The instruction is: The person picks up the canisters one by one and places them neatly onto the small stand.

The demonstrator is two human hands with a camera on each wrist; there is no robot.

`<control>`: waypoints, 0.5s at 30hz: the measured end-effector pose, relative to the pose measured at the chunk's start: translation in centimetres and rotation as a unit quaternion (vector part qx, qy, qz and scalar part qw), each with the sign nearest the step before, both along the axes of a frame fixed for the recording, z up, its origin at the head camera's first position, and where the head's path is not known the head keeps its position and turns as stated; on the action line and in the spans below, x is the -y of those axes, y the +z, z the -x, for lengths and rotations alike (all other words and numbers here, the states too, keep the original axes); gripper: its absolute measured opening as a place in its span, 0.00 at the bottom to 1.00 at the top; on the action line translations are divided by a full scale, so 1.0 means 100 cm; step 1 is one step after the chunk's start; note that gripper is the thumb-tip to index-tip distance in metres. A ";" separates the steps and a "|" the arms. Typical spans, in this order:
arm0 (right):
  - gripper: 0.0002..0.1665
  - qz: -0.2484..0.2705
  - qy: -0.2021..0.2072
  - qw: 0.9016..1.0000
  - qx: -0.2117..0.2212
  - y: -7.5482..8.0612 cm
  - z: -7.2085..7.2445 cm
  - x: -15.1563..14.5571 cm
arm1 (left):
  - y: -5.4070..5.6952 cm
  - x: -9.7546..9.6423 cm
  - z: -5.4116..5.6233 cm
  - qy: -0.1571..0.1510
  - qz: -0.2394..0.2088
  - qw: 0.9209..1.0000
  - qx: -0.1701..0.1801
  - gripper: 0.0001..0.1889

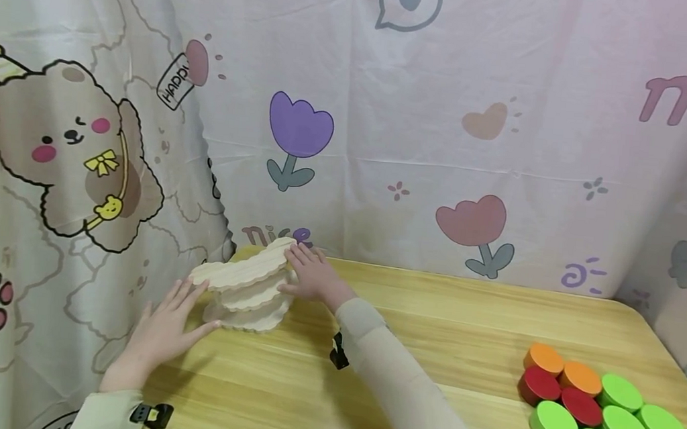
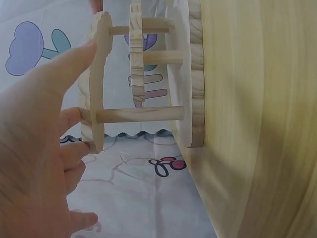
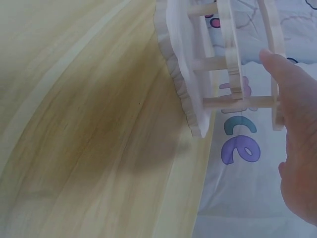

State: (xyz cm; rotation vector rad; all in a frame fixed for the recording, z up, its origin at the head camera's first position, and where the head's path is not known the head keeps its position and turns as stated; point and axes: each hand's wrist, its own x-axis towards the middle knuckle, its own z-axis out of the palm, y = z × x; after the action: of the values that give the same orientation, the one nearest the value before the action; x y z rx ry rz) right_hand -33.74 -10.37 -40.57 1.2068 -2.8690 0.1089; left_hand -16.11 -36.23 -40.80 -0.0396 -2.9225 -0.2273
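A pale wooden three-tier stand (image 1: 248, 271) with scalloped edges stands at the table's back left. Round wooden rods (image 2: 141, 115) join its tiers, as the left wrist view shows. At the left end of the top tier (image 2: 97, 79), my left hand (image 1: 158, 331) holds the board by its edge, thumb and fingers spread apart. My right hand (image 1: 317, 280) grips the other end, its fingers over the top and its thumb (image 3: 272, 59) at the near edge. The lowest tier (image 3: 181, 64) rests on or close to the tabletop; its underside is hidden.
On the right of the wood-grain table (image 1: 431, 329) sits a cluster of short round pieces: orange (image 1: 544, 358), red (image 1: 540, 385) and bright green (image 1: 554, 424). A printed curtain (image 1: 361, 61) hangs behind the table and along its left side.
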 end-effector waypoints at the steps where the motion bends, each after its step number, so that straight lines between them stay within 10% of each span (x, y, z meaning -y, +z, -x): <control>1: 0.52 0.003 0.000 1.000 0.000 0.001 -0.001 -0.001 | 0.000 0.000 0.001 -0.002 0.000 1.000 -0.001 0.45; 15: 0.52 0.046 -0.018 0.999 0.001 0.002 -0.010 -0.023 | 0.003 -0.008 0.017 -0.022 0.010 1.000 -0.011 0.45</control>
State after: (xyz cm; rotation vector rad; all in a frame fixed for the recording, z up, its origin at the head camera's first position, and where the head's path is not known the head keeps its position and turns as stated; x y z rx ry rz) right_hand -32.69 -8.09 -40.38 1.1379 -2.8518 0.2387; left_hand -17.80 -35.43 -40.48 -0.1075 -2.9052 -0.2034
